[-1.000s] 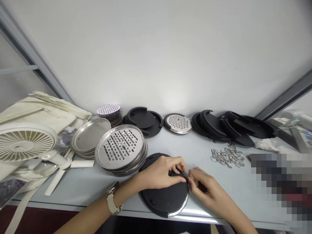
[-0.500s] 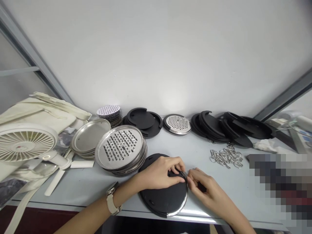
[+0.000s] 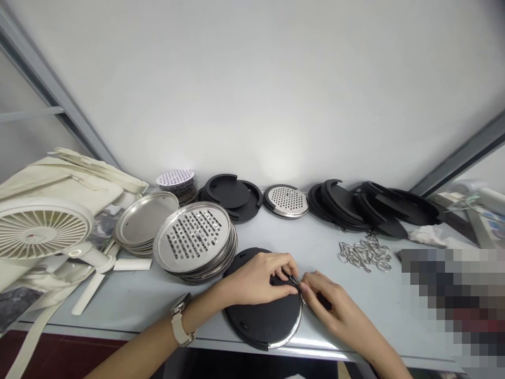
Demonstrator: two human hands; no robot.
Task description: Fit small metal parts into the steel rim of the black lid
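A round black disc (image 3: 262, 316) with a shiny metal rim along its right side lies at the front of the table. Resting over its upper right part is my left hand (image 3: 268, 279), thumb and fingers closed on a thin metal wire loop (image 3: 294, 279) at the disc's edge. From the right, my right hand (image 3: 327, 302) pinches the same loop between thumb and forefinger. The fingers partly hide the loop, so I cannot tell whether it passes through the disc.
Stacked perforated metal discs (image 3: 193, 239) and plain metal plates (image 3: 147, 218) stand to the left, beside a white fan (image 3: 39, 231). A pile of wire loops (image 3: 365, 255) lies right. Black round holders (image 3: 343, 202) and a holder with a grater disc (image 3: 287, 201) line the wall.
My right fingers have shifted slightly at the disc's edge, and more of the wire loop shows between the hands. The disc has stayed in place.
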